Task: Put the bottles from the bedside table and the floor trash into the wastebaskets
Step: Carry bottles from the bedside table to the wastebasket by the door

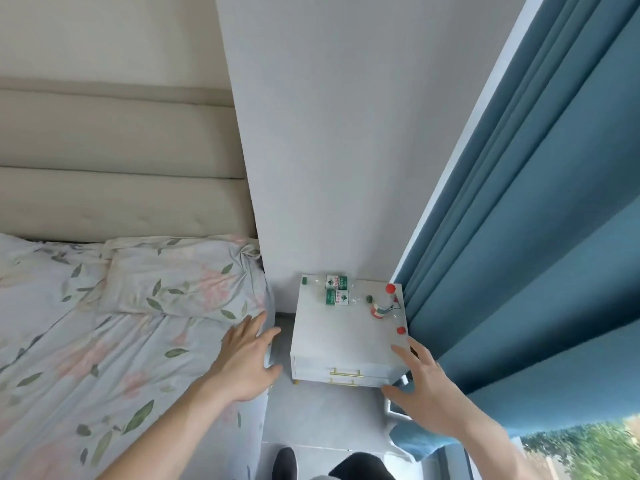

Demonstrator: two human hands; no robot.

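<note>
A white bedside table [332, 337] stands against the wall. Two clear bottles with green labels lie on their sides at its back: the rear green bottle [329, 281] and the front green bottle [343, 298]. An upright bottle with a red cap [382, 304] stands at the right rear, and another red cap [401, 330] shows near the right edge. My left hand [246, 362] reaches forward over the bed's edge with fingers spread, holding nothing. My right hand [420, 386] hovers over the table's front right corner, fingers straight and empty. No wastebasket is in view.
A bed with a floral sheet [104, 341] and pillow fills the left. Blue curtains [519, 271] hang on the right, touching the table's side. A narrow strip of grey floor [311, 417] runs between bed and table. A white frame [391, 407] stands beside the table.
</note>
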